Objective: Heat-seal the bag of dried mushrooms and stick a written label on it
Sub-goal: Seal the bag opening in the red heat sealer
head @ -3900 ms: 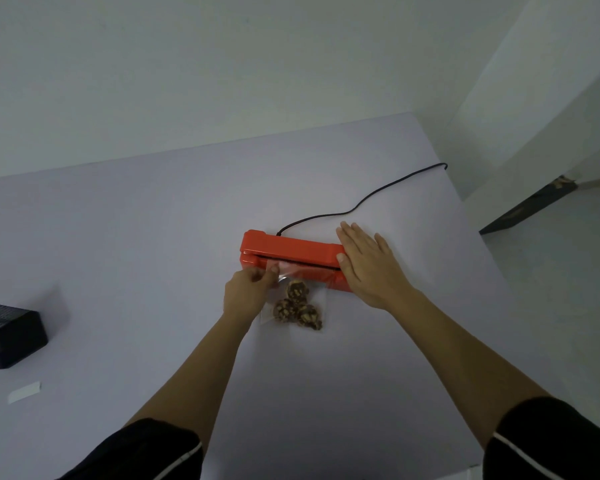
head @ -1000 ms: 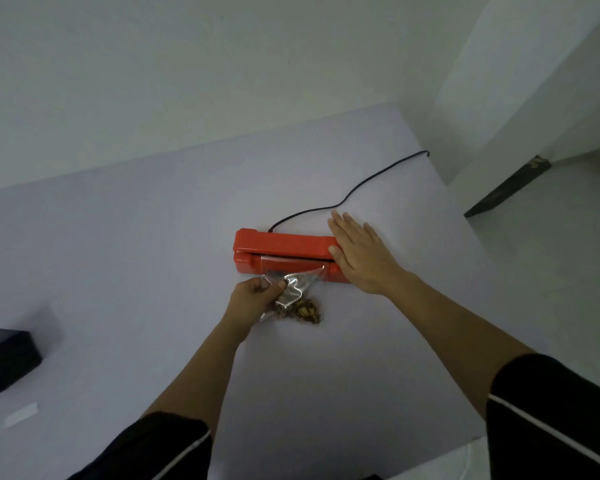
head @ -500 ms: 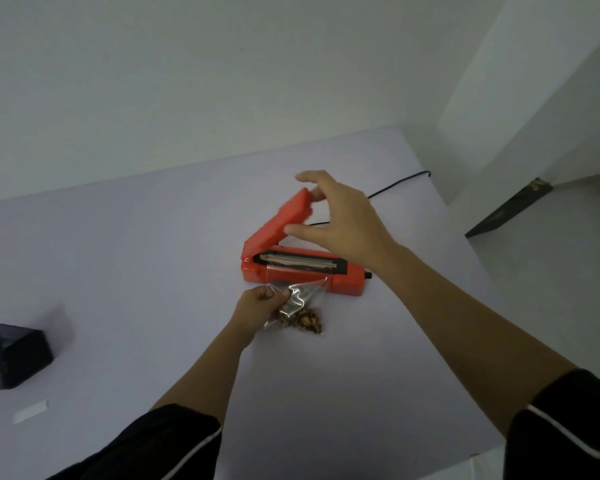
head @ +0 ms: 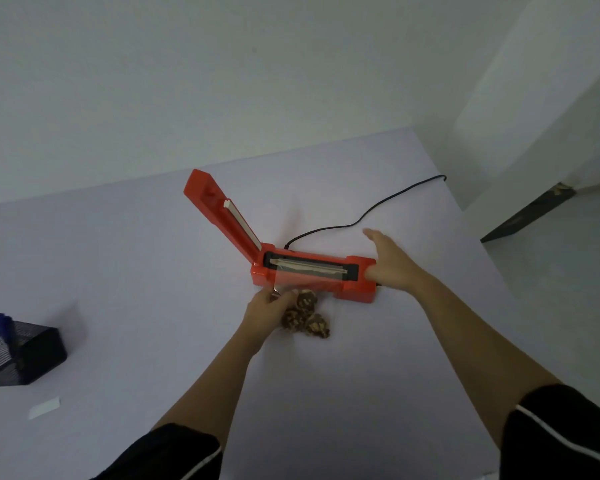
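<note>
Whereas the lid [head: 222, 216] was half-raised, it now stands open; right hand [head: 392, 268] spread at the sealer's [head: 357, 289] 3 o'clock, left hand [head: 265, 308] pinches the clear bag [head: 307, 318].

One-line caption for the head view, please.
Red sealer with lid raised; left hand pinches the mushroom bag across it, right hand open at its end.

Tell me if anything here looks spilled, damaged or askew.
Nothing stands out. The red plastic heat sealer is open; the clear bag of dried mushrooms, pinched by the left hand, has its mouth across it.
</note>
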The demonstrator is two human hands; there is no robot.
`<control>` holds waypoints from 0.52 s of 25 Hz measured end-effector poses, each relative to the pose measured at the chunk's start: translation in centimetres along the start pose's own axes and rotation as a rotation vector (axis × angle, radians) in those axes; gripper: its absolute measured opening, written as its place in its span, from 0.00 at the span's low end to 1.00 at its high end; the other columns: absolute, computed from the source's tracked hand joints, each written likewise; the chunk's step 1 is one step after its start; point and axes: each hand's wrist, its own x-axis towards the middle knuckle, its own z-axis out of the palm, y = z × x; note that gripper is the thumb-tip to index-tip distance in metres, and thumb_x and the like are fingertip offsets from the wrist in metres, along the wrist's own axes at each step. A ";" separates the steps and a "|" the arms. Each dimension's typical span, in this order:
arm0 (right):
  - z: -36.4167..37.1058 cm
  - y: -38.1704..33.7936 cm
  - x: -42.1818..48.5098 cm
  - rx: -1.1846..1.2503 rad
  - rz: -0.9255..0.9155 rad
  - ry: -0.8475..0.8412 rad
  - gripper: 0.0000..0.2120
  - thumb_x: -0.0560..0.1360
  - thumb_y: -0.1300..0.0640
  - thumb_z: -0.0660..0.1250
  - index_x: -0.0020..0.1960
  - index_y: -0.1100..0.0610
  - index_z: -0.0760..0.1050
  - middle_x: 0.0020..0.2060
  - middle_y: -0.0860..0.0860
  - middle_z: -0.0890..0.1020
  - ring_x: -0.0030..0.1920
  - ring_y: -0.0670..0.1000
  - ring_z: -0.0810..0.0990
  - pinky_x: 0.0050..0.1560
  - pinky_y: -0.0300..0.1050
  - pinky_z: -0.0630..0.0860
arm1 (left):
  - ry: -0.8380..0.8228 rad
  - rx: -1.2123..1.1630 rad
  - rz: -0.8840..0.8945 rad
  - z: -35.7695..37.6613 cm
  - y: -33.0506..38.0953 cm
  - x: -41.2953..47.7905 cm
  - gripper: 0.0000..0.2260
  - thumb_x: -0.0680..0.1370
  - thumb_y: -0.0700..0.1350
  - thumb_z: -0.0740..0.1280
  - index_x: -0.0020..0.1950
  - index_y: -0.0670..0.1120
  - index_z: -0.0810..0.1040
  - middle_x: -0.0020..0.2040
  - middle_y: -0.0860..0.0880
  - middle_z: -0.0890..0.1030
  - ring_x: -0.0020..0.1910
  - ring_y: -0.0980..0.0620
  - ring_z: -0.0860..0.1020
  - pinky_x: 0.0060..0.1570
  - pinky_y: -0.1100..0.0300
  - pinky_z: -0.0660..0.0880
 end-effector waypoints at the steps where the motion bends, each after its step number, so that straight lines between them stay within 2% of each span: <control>1: 0.6 1.3 -0.1 -0.069 0.032 -0.092 0.42 0.67 0.69 0.66 0.76 0.55 0.50 0.75 0.54 0.55 0.74 0.53 0.57 0.67 0.46 0.66 | 0.044 0.011 0.025 0.2 0.4 -0.2 0.16 0.77 0.56 0.62 0.62 0.50 0.74 0.54 0.51 0.77 0.54 0.50 0.76 0.53 0.57 0.72; 3: 1.9 2.4 -0.3 -0.113 0.021 -0.184 0.49 0.66 0.65 0.72 0.76 0.54 0.45 0.76 0.52 0.48 0.75 0.53 0.51 0.70 0.50 0.63 | 0.163 0.051 0.055 0.8 1.3 -0.4 0.15 0.79 0.57 0.57 0.59 0.50 0.74 0.50 0.51 0.77 0.50 0.50 0.77 0.51 0.57 0.72; 6: 3.3 2.8 -0.2 -0.138 -0.038 -0.100 0.52 0.66 0.52 0.75 0.76 0.55 0.43 0.76 0.52 0.46 0.75 0.54 0.51 0.73 0.53 0.58 | 0.318 0.184 0.081 1.3 2.5 0.1 0.12 0.79 0.53 0.58 0.52 0.45 0.73 0.46 0.47 0.79 0.45 0.46 0.79 0.45 0.56 0.77; 8: 3.8 3.0 0.0 -0.159 -0.057 -0.045 0.52 0.67 0.46 0.74 0.76 0.56 0.42 0.76 0.53 0.47 0.75 0.55 0.53 0.73 0.53 0.57 | 0.386 0.233 0.067 1.4 3.0 0.5 0.11 0.78 0.49 0.61 0.56 0.44 0.72 0.48 0.47 0.79 0.45 0.45 0.79 0.47 0.52 0.78; 10: 4.0 3.1 0.0 -0.171 -0.075 -0.029 0.52 0.67 0.45 0.73 0.76 0.57 0.42 0.76 0.54 0.48 0.75 0.55 0.53 0.73 0.53 0.57 | 0.433 0.260 0.037 1.7 3.4 0.6 0.12 0.77 0.47 0.62 0.58 0.44 0.71 0.49 0.47 0.78 0.46 0.45 0.78 0.47 0.53 0.77; 13: 4.1 3.1 -0.3 -0.148 -0.082 -0.019 0.52 0.67 0.46 0.74 0.76 0.57 0.41 0.76 0.54 0.48 0.74 0.55 0.54 0.73 0.53 0.57 | 0.488 0.262 0.019 2.3 3.4 0.4 0.10 0.78 0.47 0.62 0.56 0.44 0.73 0.47 0.48 0.78 0.43 0.48 0.78 0.43 0.57 0.75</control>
